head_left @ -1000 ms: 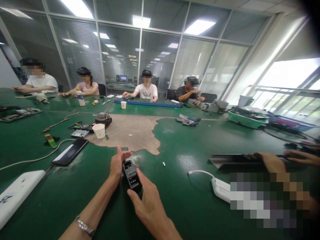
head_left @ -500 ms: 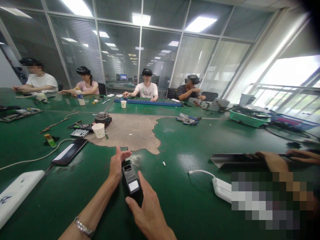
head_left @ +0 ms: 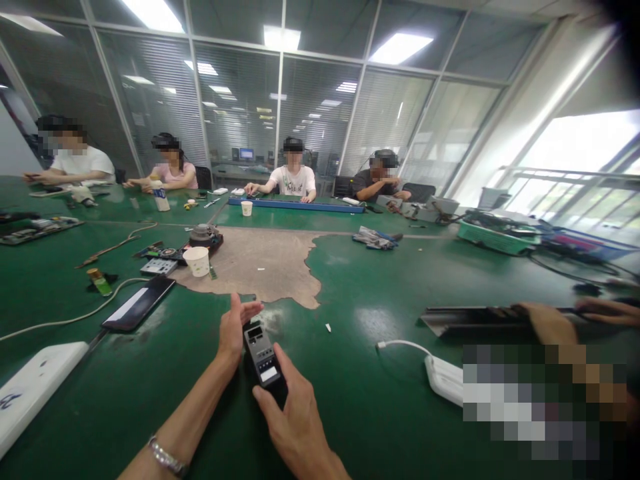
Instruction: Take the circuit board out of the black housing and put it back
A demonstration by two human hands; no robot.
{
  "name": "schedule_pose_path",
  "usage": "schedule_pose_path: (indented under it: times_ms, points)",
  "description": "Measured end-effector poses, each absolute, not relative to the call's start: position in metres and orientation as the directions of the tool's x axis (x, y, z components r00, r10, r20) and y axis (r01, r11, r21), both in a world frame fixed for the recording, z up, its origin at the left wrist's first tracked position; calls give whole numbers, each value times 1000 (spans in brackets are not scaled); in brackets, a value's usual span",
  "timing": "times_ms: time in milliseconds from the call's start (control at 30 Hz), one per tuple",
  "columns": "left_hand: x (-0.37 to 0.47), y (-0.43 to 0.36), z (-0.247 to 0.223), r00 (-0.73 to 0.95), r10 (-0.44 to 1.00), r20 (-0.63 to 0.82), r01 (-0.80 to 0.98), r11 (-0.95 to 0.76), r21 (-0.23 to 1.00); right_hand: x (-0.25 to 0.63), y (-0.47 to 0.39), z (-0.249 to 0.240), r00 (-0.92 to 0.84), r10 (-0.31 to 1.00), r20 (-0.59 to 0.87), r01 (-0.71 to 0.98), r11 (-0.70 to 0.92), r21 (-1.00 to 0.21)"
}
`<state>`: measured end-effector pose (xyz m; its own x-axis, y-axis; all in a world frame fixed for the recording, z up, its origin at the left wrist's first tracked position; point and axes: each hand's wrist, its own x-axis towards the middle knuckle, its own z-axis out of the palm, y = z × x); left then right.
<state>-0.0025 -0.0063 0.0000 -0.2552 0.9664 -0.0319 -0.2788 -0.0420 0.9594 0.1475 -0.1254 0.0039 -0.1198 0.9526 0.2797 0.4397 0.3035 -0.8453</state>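
Note:
In front of me is a small black and grey rectangular device (head_left: 261, 352), with a dark window near its far end, a row of small marks and a white patch near its close end. My right hand (head_left: 300, 407) grips its near end, thumb on one side and fingers along the other. My left hand (head_left: 234, 330) stands at the far left edge of the device with its fingers stretched out. Whether the left palm touches the device I cannot tell. A silver bracelet (head_left: 166, 457) is on the left wrist.
To the left lie a phone (head_left: 140, 303), a white power bank (head_left: 40, 387) and a paper cup (head_left: 197, 261). At right, another person's hand (head_left: 547, 327) rests on a black metal channel (head_left: 465, 322), near a white cabled box (head_left: 443, 379). Several people sit across the table.
The device has tilted slightly in my right hand; its white patch looks smaller and the row of marks shows more clearly. My left hand has hardly moved.

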Motion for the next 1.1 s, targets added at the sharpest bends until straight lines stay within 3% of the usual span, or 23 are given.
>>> schedule_pose_path:
  times_ms: [267, 500, 900, 1100]
  points:
    - [1, -8, 4, -288, 956, -57, -281, -28, 959, 181, -113, 39, -36, 944, 329, 383, 317, -867]
    - [2, -8, 5, -284, 958, -35, -256, -41, 966, 219, -104, 12, 62, 966, 253, 471, 195, -861]
    - [3, -8, 3, -275, 961, -21, -249, -50, 967, 226, -106, -8, 79, 967, 242, 609, 145, -780]
    - [3, -8, 2, -273, 962, -28, -265, -48, 963, 228, -111, -11, 95, 968, 233, 569, 139, -811]
